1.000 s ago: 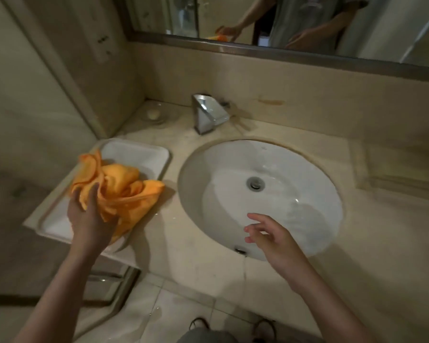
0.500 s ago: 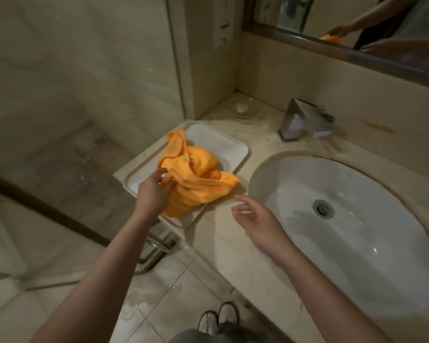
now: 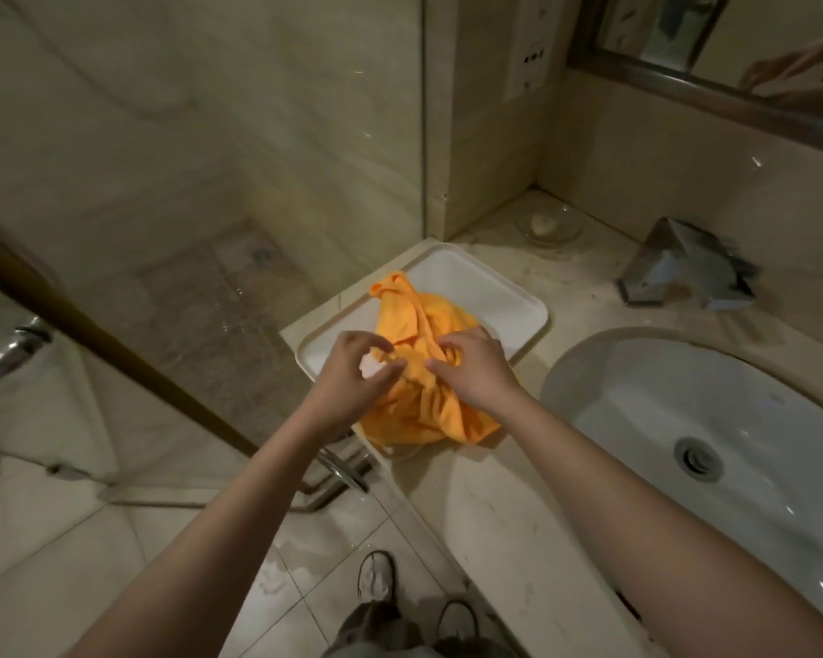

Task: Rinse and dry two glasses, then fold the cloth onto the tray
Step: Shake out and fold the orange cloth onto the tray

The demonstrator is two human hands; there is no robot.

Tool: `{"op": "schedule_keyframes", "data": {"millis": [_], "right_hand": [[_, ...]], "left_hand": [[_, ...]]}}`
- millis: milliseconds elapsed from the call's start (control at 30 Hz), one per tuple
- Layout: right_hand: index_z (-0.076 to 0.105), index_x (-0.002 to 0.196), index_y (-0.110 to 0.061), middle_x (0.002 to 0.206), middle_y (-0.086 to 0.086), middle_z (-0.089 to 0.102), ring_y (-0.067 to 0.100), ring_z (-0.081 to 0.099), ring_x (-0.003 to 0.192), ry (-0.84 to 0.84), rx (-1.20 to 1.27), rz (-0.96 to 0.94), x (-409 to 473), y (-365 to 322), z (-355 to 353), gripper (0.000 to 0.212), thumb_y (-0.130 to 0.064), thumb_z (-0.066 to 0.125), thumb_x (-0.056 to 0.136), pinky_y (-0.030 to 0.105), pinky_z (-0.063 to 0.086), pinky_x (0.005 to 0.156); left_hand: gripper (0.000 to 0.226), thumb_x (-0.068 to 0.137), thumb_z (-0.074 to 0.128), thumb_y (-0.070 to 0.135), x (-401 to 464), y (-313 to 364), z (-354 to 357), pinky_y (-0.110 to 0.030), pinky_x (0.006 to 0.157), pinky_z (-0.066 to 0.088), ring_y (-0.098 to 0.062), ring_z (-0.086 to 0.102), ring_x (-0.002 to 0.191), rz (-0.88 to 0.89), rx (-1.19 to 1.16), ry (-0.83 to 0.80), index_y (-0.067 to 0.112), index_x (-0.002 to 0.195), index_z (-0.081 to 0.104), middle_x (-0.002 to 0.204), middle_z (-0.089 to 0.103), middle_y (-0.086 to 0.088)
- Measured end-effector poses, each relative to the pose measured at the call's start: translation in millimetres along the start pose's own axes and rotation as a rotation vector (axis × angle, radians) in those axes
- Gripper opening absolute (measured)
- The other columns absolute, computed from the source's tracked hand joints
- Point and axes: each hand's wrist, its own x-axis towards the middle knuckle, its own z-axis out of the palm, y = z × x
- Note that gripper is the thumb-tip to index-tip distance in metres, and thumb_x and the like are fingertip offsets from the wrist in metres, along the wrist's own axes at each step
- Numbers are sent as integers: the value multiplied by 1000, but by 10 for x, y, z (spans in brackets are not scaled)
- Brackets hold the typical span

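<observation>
A crumpled orange cloth (image 3: 419,325) lies bunched on the white tray (image 3: 490,292) at the left end of the counter, its near edge hanging over the tray's front rim. My left hand (image 3: 357,377) pinches the cloth's left side between thumb and fingers. My right hand (image 3: 471,368) grips the cloth's folds just to the right, fingers curled into the fabric. No glasses are in sight.
The white oval sink (image 3: 713,448) lies to the right, with a chrome faucet (image 3: 685,273) behind it. A small glass soap dish (image 3: 547,225) sits in the back corner. A glass shower door with a metal handle (image 3: 6,353) stands at the left. Wet floor tiles lie below.
My right hand has come from over the sink across to the cloth and taken hold of it. The view has swung left toward the tray. My left hand shifted its hold on the cloth.
</observation>
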Motion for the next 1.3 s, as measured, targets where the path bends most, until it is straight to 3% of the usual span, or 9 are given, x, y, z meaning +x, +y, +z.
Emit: {"op": "schedule_keyframes", "data": {"millis": [133, 300, 400, 567, 633, 733, 900, 1100, 1300], "right_hand": [[64, 101, -19, 119, 6, 48, 24, 42, 118, -24, 86, -19, -68, -34, -39, 17, -27, 61, 87, 29, 32, 100], [54, 77, -30, 81, -16, 58, 4, 58, 79, -167, 295, -92, -319, -74, -177, 16, -19, 61, 86, 22, 46, 73], [50, 70, -26, 54, -19, 50, -4, 45, 51, -370, 349, -14, -496, 46, -281, 23, -11, 60, 84, 17, 39, 54], [54, 73, -20, 70, -7, 51, 8, 49, 66, -338, 217, 87, -338, 17, -525, 26, -41, 56, 88, 25, 40, 63], [59, 100, -18, 90, -4, 63, 11, 60, 80, -133, 260, 106, -119, -100, -507, 36, -51, 55, 85, 29, 50, 74], [39, 136, -19, 117, 3, 61, 21, 60, 103, -158, 187, 161, 144, -276, -404, 67, -50, 61, 82, 30, 47, 83], [60, 77, -19, 73, -3, 57, 21, 58, 80, -91, 62, 96, 299, -315, -712, 9, -21, 64, 85, 33, 48, 72], [53, 94, -25, 97, 2, 59, 21, 59, 95, 139, 565, -9, 192, -541, -1614, 23, -5, 60, 84, 38, 51, 81], [2, 147, -38, 154, -2, 24, 21, 30, 137, 212, 327, -205, 6, -1097, -1847, 108, -49, 68, 62, 42, 30, 108]], "left_hand": [[77, 81, 71, 32, 359, 5, -11, -34, 93, 44, -22, 45, 124, -169, -110, -85, 22, 143, 28, 138, 42, -6], [19, 93, 54, 15, 617, -63, -88, -30, 75, 53, -20, 61, 89, -134, -317, -121, 13, 112, 58, 105, 64, -10], [19, 97, 43, 6, 633, -102, -239, -30, 71, 54, -21, 62, 87, -165, -525, -38, 19, 96, 57, 94, 63, -5], [20, 98, 41, 8, 639, 9, -486, -21, 63, 56, -15, 64, 87, -157, -726, -76, 21, 98, 55, 97, 63, -2], [17, 97, 43, 10, 657, 74, -529, -26, 67, 56, -16, 64, 88, -126, -710, -73, 22, 96, 56, 97, 64, -2], [19, 96, 45, 9, 690, 154, -572, -34, 74, 55, -16, 64, 85, -71, -675, -9, 23, 93, 57, 92, 65, 0], [24, 97, 42, 7, 983, 410, -961, -29, 69, 46, -8, 53, 72, 174, -547, 152, 25, 89, 55, 80, 55, 3], [23, 86, 54, 17, 1215, 1055, -1600, -12, 56, 39, 11, 49, 59, 468, -433, 331, 40, 81, 56, 67, 57, 21], [15, 88, 57, 19, 1075, 1682, -1500, -13, 64, 46, 7, 55, 75, 702, -275, 115, 34, 92, 55, 83, 57, 16]]}}
